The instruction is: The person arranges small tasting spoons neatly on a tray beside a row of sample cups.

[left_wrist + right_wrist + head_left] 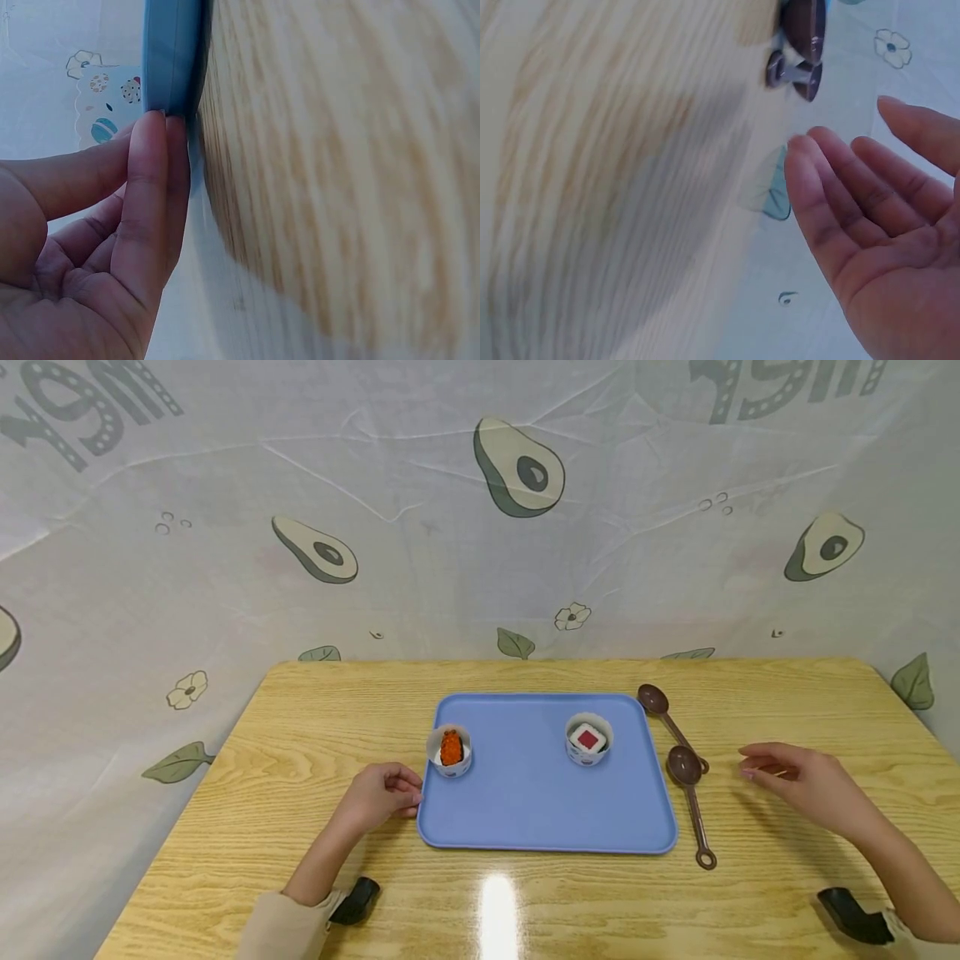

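A blue tray (525, 814) lies on the wooden table with two small white patterned cups on it. The left cup (452, 770) holds a toy sushi piece topped with orange roe (452, 748). In the right cup (588, 756) sits a white sushi roll (588, 737) with a red centre. My left hand (378, 797) is at the tray's left side, its fingertips (150, 131) right against the rim (171, 67). To the right, my right hand (813, 785) hovers over the table holding nothing, fingers loosely bent. Two brown spoons (684, 765) (654, 700) lie between it and the tray.
The wooden table (337, 718) ends at the back against a pale cloth (420, 568) printed with avocados, leaves and flowers. Each wrist carries a black camera mount (356, 902). The spoons overlap near the tray's right edge, one handle pointing toward the front.
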{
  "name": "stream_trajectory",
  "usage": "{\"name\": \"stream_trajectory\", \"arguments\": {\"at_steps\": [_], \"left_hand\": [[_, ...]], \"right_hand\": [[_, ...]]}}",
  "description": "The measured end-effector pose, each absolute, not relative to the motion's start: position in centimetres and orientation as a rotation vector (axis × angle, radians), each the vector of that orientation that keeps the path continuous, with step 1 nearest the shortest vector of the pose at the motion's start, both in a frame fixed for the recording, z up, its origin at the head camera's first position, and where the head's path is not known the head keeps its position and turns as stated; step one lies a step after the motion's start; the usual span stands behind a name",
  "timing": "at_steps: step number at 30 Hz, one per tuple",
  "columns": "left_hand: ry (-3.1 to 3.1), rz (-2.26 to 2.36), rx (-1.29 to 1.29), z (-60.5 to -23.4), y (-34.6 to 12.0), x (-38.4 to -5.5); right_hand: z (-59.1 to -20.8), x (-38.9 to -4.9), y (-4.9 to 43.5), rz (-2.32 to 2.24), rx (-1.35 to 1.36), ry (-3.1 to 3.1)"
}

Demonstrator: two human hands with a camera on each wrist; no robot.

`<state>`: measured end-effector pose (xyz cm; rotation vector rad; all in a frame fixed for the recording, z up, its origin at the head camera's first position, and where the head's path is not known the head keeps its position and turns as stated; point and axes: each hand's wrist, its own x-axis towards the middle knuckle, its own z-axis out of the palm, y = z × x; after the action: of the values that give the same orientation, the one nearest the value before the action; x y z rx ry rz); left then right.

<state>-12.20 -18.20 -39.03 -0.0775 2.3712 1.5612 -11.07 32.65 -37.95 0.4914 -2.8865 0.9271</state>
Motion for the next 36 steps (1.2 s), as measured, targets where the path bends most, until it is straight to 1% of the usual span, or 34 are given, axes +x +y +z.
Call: {"name": "stream_trajectory", "arguments": {"at_steps": [8,14,18,21,27,36], "left_hand": [[2.368,1.559,-0.093,-39.2,-18.2,-12.3],[2.365,1.567,-0.091,-39.4,-18.3,-12.4],[2.355,1.582,-0.093,-39.6,-18.3,-12.5],[2.357,1.58,-0.098,-39.6,-18.3,-12.5],[2.35,1.582,-0.106,-39.5,-18.3,-12.4],[2.339,1.582,-0.129,-39.5,-18.3,-12.4]], "right_hand": [[-37.1,-11.6,32.5,1.611,0.356,-2.938],[-37.3,-12.0,32.5,2.039,0.374,-2.85],[-37.7,-12.1,32.0,2.298,0.314,-2.769],[-38.1,-12.1,31.5,2.388,0.261,-2.734],[-38.6,-12.0,30.9,2.49,0.247,-2.677],[-39.2,-11.8,30.2,2.551,0.202,-2.643]]}}
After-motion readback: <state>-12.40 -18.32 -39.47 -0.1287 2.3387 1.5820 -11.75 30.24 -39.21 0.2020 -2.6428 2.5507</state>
